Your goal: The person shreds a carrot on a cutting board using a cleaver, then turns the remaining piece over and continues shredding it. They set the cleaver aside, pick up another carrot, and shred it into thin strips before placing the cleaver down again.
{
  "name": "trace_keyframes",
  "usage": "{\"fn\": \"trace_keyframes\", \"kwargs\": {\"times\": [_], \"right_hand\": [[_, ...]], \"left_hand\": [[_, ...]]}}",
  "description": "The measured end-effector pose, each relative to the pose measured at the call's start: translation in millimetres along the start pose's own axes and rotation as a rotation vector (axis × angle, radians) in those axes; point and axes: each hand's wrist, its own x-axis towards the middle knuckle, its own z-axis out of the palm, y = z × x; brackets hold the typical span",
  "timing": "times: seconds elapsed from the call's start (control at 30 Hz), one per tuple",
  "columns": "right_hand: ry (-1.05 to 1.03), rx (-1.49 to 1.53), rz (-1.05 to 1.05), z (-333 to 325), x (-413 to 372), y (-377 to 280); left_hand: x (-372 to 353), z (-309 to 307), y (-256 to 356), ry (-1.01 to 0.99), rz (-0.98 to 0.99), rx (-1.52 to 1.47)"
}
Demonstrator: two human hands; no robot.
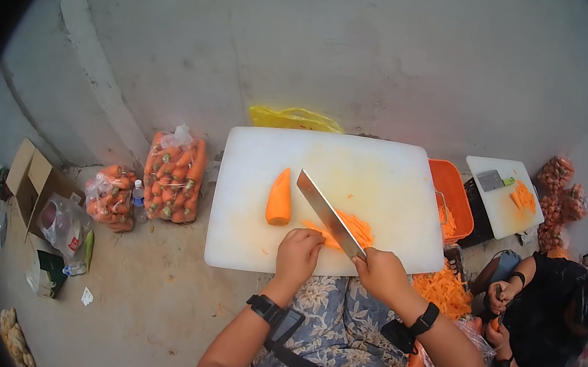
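Observation:
My right hand (pixel 384 274) is wrapped round the handle of a cleaver (pixel 331 213), whose wide blade slants up and left over the white cutting board (pixel 243 236). Beneath and beside the blade lies a pile of cut carrot strips (pixel 356 228). At the pile's left end, my left hand (pixel 298 254) has its fingers curled and pressed on the carrot pieces. A large peeled carrot piece (pixel 279 200), cut flat at its near end, rests on the board to the left of the cleaver.
Bags of carrots (pixel 174 176) stand on the floor at left, near a cardboard box (pixel 37 181). On the right are an orange crate (pixel 457 196), heaped carrot shreds (pixel 443 293) and a second cutting board (pixel 507 210). A co-worker (pixel 550 310) sits there, handling a carrot.

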Motion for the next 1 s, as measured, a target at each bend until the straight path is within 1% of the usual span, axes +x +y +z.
{"fn": "trace_keyframes", "kwargs": {"times": [0.1,0.17,0.3,0.37,0.5,0.57,0.63,0.7,0.77,0.87,0.9,1.0], "right_hand": [[-0.047,-0.041,-0.013,-6,-12,-10],[-0.091,-0.161,-0.028,-8,-14,-9],[-0.138,-0.163,-0.009,-6,-13,-9],[-0.220,-0.199,0.006,-6,-9,-14],[-0.249,-0.185,0.049,-7,-3,-13],[-0.186,-0.092,0.067,0,1,-6],[-0.145,-0.074,0.063,1,6,-9],[-0.113,-0.055,0.056,7,8,-10],[-0.015,0.007,0.065,15,4,-7],[0.010,0.057,0.041,13,-3,3],[0.023,0.043,0.021,8,-7,4],[-0.021,-0.036,-0.004,-11,-19,7]], "left_hand": [[-1,-1,4,0.016,-0.001,0.045],[-1,-1,5,0.015,0.013,0.061],[1,-1,6,0.002,0.006,0.103],[3,-2,8,-0.022,-0.018,0.108],[3,-1,7,-0.012,-0.051,0.083],[0,0,7,-0.029,-0.062,0.092],[3,0,7,-0.023,-0.047,0.109],[0,1,5,-0.011,-0.043,0.066],[-2,0,1,-0.004,-0.041,0.039],[-4,-3,0,0.015,-0.049,-0.002],[-2,-4,0,0.022,-0.055,-0.012],[-7,-9,-2,0.064,-0.076,0.030]]}}
